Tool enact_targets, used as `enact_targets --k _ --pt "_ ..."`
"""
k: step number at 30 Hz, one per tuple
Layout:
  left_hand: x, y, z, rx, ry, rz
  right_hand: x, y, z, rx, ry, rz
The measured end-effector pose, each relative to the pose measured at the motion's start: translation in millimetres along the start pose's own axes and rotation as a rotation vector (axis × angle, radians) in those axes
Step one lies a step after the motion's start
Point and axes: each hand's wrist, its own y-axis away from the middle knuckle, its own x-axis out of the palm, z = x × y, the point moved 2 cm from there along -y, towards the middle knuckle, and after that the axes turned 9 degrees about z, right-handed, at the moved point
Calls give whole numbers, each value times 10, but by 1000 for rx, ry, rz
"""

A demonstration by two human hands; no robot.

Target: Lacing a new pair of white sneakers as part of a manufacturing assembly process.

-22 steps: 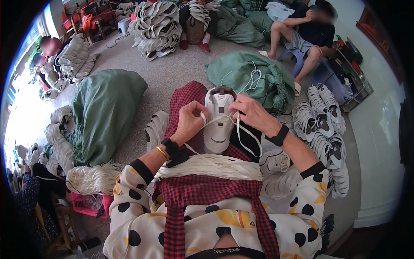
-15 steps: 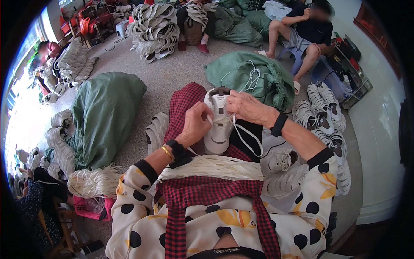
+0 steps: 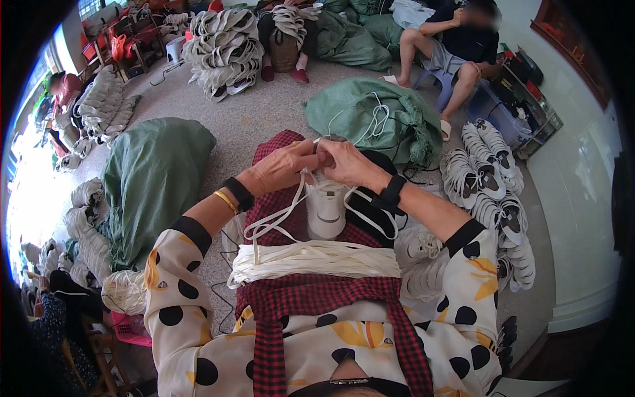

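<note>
My left hand [image 3: 286, 163] and right hand [image 3: 352, 165] meet above the upper end of a white sneaker [image 3: 326, 210]. The fingers of both are drawn in narrow, almost touching; what is pinched between them I cannot tell. The sneaker lies over my lap, toe toward me, against red-and-black checked cloth [image 3: 281, 241]. A white shoelace [image 3: 272, 221] loops down on its left side. Nearer me lies a bundle of flat white laces [image 3: 317, 260].
</note>
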Motion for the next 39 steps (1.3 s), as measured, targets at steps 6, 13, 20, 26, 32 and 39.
enact_targets --k 6,13,20,26,32,39 --pt "35 72 50 -27 -28 -57 93 -30 27 19 -34 -16" --pt "8 109 -95 -153 -26 -51 -474 160 -154 -87 373 -230" --pt "20 -236 -318 -199 136 -203 -707 652 -222 -65 228 -48" --pt "351 -474 -343 -350 10 -135 -430 561 -154 -72 141 -26" --pt "375 -503 -305 -394 139 -59 -424 532 -138 -81 152 170" --pt "377 -571 -308 -297 35 21 -301 622 -208 -289 209 -64"
